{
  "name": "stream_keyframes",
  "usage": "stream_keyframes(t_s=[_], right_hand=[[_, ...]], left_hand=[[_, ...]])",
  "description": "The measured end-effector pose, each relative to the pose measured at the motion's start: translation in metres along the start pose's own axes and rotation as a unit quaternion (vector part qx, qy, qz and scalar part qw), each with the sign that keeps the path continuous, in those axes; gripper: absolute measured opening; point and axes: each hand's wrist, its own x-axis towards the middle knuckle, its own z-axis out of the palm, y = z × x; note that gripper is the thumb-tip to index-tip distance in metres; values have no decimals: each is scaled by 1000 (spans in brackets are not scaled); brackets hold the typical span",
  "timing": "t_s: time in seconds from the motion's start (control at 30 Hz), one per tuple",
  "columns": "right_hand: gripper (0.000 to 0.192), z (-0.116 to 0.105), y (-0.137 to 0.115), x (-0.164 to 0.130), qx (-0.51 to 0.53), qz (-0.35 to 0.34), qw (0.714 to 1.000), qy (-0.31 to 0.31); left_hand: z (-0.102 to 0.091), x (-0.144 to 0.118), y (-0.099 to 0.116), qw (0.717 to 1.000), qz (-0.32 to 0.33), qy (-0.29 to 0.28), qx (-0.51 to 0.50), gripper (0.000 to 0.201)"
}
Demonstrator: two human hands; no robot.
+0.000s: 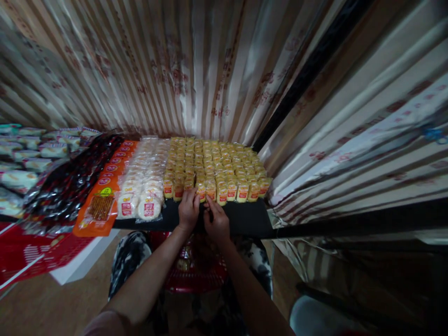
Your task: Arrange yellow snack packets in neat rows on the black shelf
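Striped, shiny foil curtains are hanging all around a dark display shelf crammed with packaged snacks. Far left, pale green-and-white wrapped packets are lying in rows, then glossy dark red-black packs, then flat orange packets with stick snacks pictured on the front. Next along, round white cakes in clear wrappers with red labels are sitting near the shelf's front edge. Filling the middle are tight rows of small yellow cakes in clear wrappers with red-and-white labels. Both hands are working at that front row: the left hand is curled, fingers touching the front-row yellow cakes, and the right hand is bunched just beside it, fingertips pinching something too small to make out. Below the wrists, a red plastic basket is resting on the person's lap.
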Motion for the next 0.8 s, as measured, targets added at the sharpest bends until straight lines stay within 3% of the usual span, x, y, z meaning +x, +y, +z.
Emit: stream_keyframes(t_s=[0.27, 0.37, 0.47, 0.57, 0.67, 0.8], right_hand=[[34, -9, -6, -5, 28, -17, 999, 28], [28, -10, -18, -18, 35, -21, 999, 27], [25, 1, -30, -50, 44, -6, 999, 27], [25, 24, -31, -91, 44, 77, 996, 6], [30, 49, -15, -118, -14, 167, 986, -1], [27, 66, 11, -117, -38, 135, 989, -36]], left_hand=[[-12, -13, 10, 1000, 16, -4, -8, 34], [-29, -42, 12, 999, 33, -15, -17, 30], [-47, -85, 5, 997, 25, -58, -45, 24], [-56, -124, -9, 991, -29, -120, -48, 22], [-51, -143, -28, 978, -121, -168, -19, 29], [-28, -142, -49, 938, -192, -288, -3, 32]])
